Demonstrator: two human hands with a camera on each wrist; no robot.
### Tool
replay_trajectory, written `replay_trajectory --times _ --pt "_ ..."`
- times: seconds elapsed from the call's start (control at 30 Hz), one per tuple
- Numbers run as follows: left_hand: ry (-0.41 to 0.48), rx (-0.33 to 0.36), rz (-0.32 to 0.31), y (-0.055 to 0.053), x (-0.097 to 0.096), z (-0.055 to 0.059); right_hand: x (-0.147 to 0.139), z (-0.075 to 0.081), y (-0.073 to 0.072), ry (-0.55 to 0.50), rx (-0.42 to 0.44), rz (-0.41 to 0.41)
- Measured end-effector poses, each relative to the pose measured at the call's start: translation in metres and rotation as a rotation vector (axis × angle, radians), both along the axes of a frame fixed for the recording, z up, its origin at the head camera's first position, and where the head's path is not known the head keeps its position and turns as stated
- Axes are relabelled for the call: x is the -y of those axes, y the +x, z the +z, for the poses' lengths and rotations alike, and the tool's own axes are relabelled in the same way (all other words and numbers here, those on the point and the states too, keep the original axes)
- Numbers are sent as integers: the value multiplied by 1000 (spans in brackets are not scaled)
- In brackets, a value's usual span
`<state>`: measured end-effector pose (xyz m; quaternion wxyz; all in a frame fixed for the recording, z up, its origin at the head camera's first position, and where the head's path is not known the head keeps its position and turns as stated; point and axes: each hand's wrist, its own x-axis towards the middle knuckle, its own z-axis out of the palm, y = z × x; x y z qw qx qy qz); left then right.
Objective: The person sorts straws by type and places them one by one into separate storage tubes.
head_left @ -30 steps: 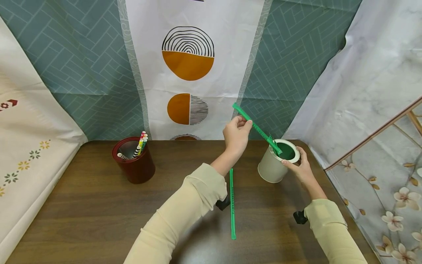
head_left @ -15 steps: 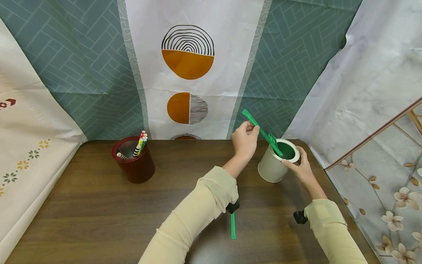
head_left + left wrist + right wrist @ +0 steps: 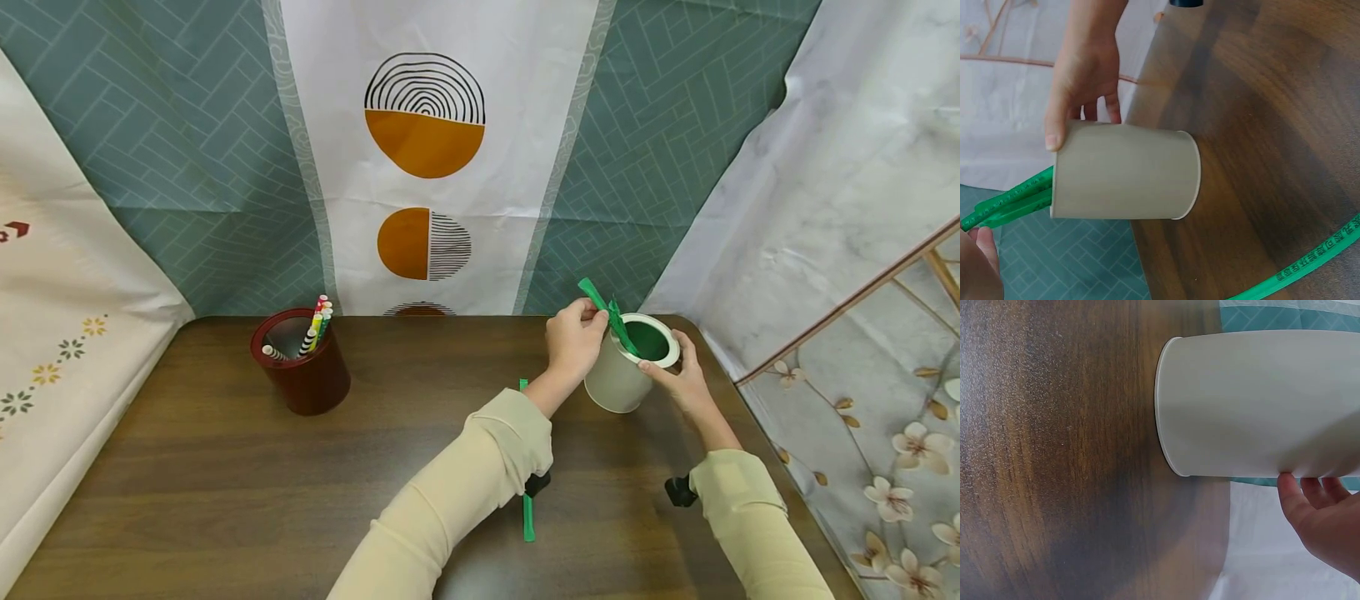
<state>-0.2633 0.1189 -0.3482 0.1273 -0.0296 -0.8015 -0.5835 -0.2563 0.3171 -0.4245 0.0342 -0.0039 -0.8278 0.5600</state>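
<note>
My left hand (image 3: 573,342) pinches a green wrapped straw (image 3: 591,292), slanted with its lower end inside the off-white cylindrical holder (image 3: 609,385). Other green wrapped straws stick up beside it at the left of the opening. My right hand (image 3: 686,387) grips the holder's rim from the right, thumb at the front. In the left wrist view the straws enter the mouth of the holder (image 3: 1125,172), and the left fingers are at their outer end. The right wrist view has right fingertips (image 3: 1286,482) against the holder's side. Another green straw (image 3: 528,518) lies on the table, partly hidden by my left arm.
A dark red holder (image 3: 315,385) with several colourful, partly striped sticks (image 3: 322,321) stands at the back left of the wooden table (image 3: 225,492). Patterned cloths hang behind the table and on both sides.
My left hand has moved right and slightly down towards the off-white holder, and the straw it pinches has slid deeper into it. The right hand keeps its grip on the rim.
</note>
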Motion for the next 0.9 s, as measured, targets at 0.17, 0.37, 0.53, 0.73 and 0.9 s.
replay_trajectory --times 0.17,0.37,0.53,0.73,0.9 --pt "-76 49 -44 2 -4 -4 0 0 -1 11 4 1" --pt "-158 101 -158 6 -7 -11 0 1 0 -4 25 9" --pt "-165 113 -204 8 -5 -19 0 1 0 -9 24 11" --pt "-118 120 -224 6 3 -26 1 1 0 0 19 1" --pt "-117 121 -270 3 13 -32 1 1 1 6 20 -7"
